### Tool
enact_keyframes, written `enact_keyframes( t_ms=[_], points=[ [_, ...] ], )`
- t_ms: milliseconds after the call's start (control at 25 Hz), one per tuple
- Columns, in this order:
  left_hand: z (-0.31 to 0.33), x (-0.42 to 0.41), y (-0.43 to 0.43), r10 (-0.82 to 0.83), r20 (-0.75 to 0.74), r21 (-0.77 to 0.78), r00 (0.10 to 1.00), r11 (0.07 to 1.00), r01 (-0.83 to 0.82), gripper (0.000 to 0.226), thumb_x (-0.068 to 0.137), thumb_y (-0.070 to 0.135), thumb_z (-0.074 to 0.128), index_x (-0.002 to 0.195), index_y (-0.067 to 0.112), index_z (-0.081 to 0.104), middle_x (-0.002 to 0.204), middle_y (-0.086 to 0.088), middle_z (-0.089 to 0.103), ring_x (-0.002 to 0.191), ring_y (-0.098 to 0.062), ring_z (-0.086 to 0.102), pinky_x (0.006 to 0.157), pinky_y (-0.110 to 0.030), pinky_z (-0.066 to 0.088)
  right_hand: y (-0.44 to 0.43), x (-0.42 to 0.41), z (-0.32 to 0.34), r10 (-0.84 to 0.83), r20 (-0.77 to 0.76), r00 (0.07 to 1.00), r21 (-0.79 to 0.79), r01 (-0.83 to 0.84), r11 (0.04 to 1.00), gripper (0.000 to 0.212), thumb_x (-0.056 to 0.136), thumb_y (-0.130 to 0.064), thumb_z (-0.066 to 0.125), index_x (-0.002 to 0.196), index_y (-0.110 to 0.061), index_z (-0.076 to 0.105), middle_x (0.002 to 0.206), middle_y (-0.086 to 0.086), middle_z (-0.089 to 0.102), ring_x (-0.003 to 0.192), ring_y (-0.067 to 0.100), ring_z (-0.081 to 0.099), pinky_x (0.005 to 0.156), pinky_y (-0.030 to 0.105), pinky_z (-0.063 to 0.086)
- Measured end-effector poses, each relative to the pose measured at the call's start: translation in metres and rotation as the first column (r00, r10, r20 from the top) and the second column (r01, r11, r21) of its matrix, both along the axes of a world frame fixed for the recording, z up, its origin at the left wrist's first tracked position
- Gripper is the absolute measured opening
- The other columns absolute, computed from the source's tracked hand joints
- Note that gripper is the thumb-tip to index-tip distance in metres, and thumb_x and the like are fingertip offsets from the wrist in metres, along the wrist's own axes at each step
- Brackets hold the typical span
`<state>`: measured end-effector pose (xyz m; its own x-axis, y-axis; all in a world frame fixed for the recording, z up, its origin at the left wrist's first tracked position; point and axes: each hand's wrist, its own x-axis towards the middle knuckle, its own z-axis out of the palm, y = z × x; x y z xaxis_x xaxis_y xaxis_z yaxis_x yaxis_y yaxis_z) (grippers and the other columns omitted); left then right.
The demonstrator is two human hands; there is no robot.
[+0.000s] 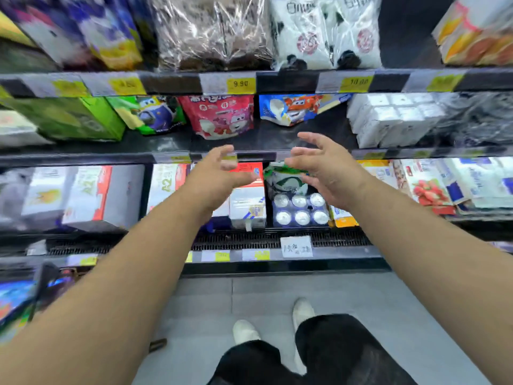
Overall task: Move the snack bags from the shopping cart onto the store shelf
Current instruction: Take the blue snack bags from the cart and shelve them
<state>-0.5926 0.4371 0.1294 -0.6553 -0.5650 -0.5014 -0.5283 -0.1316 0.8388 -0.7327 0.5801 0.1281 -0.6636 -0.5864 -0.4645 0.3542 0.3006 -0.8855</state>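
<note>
1. A chilled store shelf [263,140] of dark tiers fills the frame above a grey tiled floor [361,301], with yellow price tags [241,84] along each front rail.
2. A person stands facing it in white shoes [244,330], both bare arms stretched forward.
3. The left hand [219,173] and right hand [324,168] hang in front of the middle tier's rail, palms turned towards each other. The fingers [308,137] are spread and loosely bent, holding nothing.
4. The hands cover part of the lower tier, where a six-cup pack [299,209] sits between cartons and a handwritten note [296,246] is fixed to the rail below.
5. A red bag [220,118] stands upright on the middle tier just beyond the left hand, long axis vertical and printed face to the aisle.
6. A blue bag [291,109] sits tilted beside it, its top hidden by the rail above. A green bag [151,113] stands on the red bag's other side.
7. White cartons [388,118] are stacked to the right.
8. At lower left, a dark frame with colourful packs is too blurred to identify.
</note>
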Motion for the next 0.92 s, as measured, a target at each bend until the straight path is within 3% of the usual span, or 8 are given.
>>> enact_keyframes(
  t_ms=[80, 280, 440, 640, 720, 840, 920],
  points=[
    [0.02, 0.03, 0.006, 0.069, -0.049, 0.026, 0.996, 0.997, -0.067, 0.075, 0.083, 0.014, 0.081, 0.147, 0.026, 0.044, 0.139, -0.006, 0.058, 0.125, -0.019, 0.057, 0.109, -0.041, 0.042, 0.003, 0.027, 0.022, 0.067, -0.006, 0.998, -0.008, -0.067, 0.998, 0.064, 0.081, -0.002, 0.073, 0.135, -0.023, 0.048, 0.13, 0.007, 0.058, 0.119, 0.02, 0.058, 0.104, 0.039, 0.041],
    [0.064, 0.101, 0.031, 0.272, -0.135, 0.127, 0.953, 0.959, -0.255, 0.066, 0.087, 0.01, 0.075, 0.145, 0.025, 0.047, 0.137, -0.007, 0.059, 0.124, -0.019, 0.059, 0.108, -0.04, 0.044, 0.01, 0.074, 0.059, 0.251, 0.063, 0.966, -0.045, -0.248, 0.968, 0.057, 0.08, -0.002, 0.072, 0.128, -0.027, 0.053, 0.125, 0.002, 0.062, 0.12, 0.02, 0.057, 0.11, 0.049, 0.034],
    [0.09, 0.16, 0.06, 0.433, -0.146, 0.113, 0.889, 0.9, -0.42, 0.065, 0.09, 0.013, 0.073, 0.147, 0.026, 0.044, 0.136, -0.005, 0.059, 0.118, -0.015, 0.061, 0.097, -0.034, 0.048, 0.01, 0.102, 0.082, 0.393, 0.097, 0.914, -0.09, -0.385, 0.918, 0.056, 0.08, -0.004, 0.072, 0.127, -0.028, 0.055, 0.126, 0.002, 0.062, 0.117, 0.017, 0.06, 0.111, 0.05, 0.033],
    [0.102, 0.227, 0.098, 0.655, -0.164, 0.133, 0.738, 0.756, -0.641, 0.055, 0.091, 0.008, 0.071, 0.136, 0.03, 0.049, 0.136, -0.007, 0.059, 0.126, -0.018, 0.057, 0.11, -0.043, 0.041, 0.004, 0.151, 0.1, 0.588, 0.114, 0.801, -0.113, -0.578, 0.808, 0.064, 0.067, -0.014, 0.078, 0.126, -0.029, 0.056, 0.126, 0.001, 0.061, 0.118, 0.019, 0.059, 0.11, 0.049, 0.036],
    [0.102, 0.252, 0.111, 0.716, -0.172, 0.148, 0.676, 0.697, -0.701, 0.057, 0.091, 0.006, 0.07, 0.138, 0.03, 0.048, 0.136, -0.007, 0.059, 0.127, -0.018, 0.055, 0.113, -0.045, 0.039, -0.003, 0.174, 0.102, 0.654, 0.108, 0.749, -0.117, -0.644, 0.756, 0.059, 0.075, -0.009, 0.076, 0.127, -0.028, 0.055, 0.127, 0.002, 0.061, 0.119, 0.019, 0.058, 0.11, 0.049, 0.034],
    [0.099, 0.297, 0.121, 0.788, -0.166, 0.142, 0.593, 0.615, -0.776, 0.059, 0.09, 0.007, 0.071, 0.14, 0.029, 0.048, 0.134, -0.005, 0.061, 0.126, -0.019, 0.058, 0.113, -0.046, 0.041, -0.017, 0.218, 0.102, 0.721, 0.111, 0.684, -0.123, -0.71, 0.693, 0.054, 0.082, -0.004, 0.07, 0.129, -0.027, 0.054, 0.127, 0.002, 0.061, 0.117, 0.018, 0.059, 0.109, 0.046, 0.035],
    [0.1, 0.329, 0.119, 0.808, -0.173, 0.128, 0.564, 0.586, -0.8, 0.058, 0.09, 0.009, 0.073, 0.137, 0.032, 0.049, 0.133, -0.004, 0.063, 0.122, -0.017, 0.06, 0.111, -0.045, 0.043, -0.028, 0.249, 0.103, 0.751, 0.11, 0.651, -0.127, -0.74, 0.661, 0.06, 0.075, -0.007, 0.075, 0.128, -0.027, 0.055, 0.127, 0.003, 0.061, 0.118, 0.017, 0.058, 0.108, 0.046, 0.036]
  ],
)
